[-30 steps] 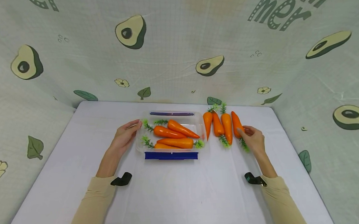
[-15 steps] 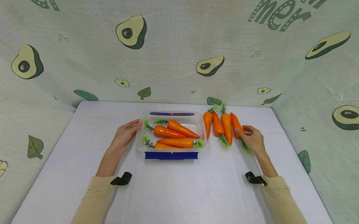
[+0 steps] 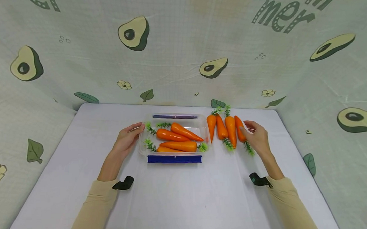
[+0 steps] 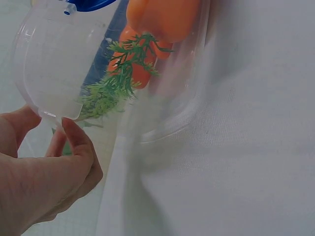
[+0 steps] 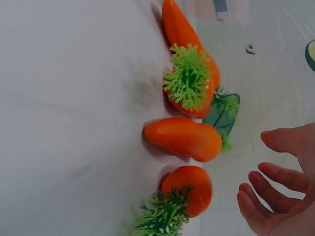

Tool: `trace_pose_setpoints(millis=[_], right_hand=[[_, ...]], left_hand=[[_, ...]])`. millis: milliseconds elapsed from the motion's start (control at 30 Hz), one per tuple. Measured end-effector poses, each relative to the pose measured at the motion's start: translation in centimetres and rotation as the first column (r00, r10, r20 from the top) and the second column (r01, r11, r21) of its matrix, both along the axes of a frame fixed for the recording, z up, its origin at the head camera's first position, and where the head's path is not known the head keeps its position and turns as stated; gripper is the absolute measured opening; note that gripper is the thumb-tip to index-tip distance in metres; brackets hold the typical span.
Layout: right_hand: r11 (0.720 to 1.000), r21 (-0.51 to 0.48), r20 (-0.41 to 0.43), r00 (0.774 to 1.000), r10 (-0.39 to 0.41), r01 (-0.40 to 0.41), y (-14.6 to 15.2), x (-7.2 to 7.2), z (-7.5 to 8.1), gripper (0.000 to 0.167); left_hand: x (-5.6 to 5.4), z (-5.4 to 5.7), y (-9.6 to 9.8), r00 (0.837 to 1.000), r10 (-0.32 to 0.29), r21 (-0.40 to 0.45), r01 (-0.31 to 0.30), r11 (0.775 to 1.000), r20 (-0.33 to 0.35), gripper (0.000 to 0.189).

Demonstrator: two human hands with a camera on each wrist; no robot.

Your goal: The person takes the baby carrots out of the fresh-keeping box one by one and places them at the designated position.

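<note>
With thumb and fingers, my left hand (image 3: 126, 140) pinches the left rim of a clear plastic food container (image 4: 54, 59). Inside that container lie several toy carrots (image 3: 172, 134) with green leafy tops, pointing different ways. To its right, several more carrots stand side by side in a row on the table. My right hand (image 3: 257, 137) is just beside the rightmost carrot (image 3: 240, 129), which lies with its green top toward me. In the right wrist view the fingers (image 5: 283, 176) are spread and loosely bent, apart from the carrots, holding nothing.
Blue latch flaps (image 3: 174, 159) stick out at the container's front and back sides. A white-covered table (image 3: 186, 198) lies beneath everything. Behind it and at both sides hangs a cloth (image 3: 175, 54) printed with avocados and leaves.
The rightmost carrot has shifted slightly left toward the others. My right hand has let it go, its fingers lifting and spreading. The left hand stays at the container.
</note>
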State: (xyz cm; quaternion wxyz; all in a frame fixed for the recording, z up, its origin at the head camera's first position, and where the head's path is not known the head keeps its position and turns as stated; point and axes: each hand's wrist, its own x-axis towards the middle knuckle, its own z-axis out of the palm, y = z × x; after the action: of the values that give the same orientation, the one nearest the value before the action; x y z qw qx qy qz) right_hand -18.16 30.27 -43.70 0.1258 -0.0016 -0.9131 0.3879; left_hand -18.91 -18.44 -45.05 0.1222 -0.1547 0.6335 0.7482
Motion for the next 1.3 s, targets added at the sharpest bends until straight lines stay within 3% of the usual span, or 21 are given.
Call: trace_pose_setpoints(millis=[533,967,1300], right_hand=[[0.983,0.015,-0.067,0.981,0.181,-0.18,-4.8,-0.7,3.0,0.035],[0.941,0.052,-0.129,0.932,0.34,-0.336,-9.2,-1.0,3.3,0.032],[0.883,0.055,-0.059,0.882,0.468,-0.465,-12.2,-1.0,2.7,0.032]], left_hand=[[0.0,0.0,-0.1,1.0,-0.001,0.004,0.001,1.0,-0.011,0.06],[0.1,-0.1,0.0,1.0,-0.005,0.003,0.005,1.0,-0.018,0.061],[-0.1,-0.3,-0.2,1.0,0.002,0.002,-0.002,1.0,-0.009,0.06]])
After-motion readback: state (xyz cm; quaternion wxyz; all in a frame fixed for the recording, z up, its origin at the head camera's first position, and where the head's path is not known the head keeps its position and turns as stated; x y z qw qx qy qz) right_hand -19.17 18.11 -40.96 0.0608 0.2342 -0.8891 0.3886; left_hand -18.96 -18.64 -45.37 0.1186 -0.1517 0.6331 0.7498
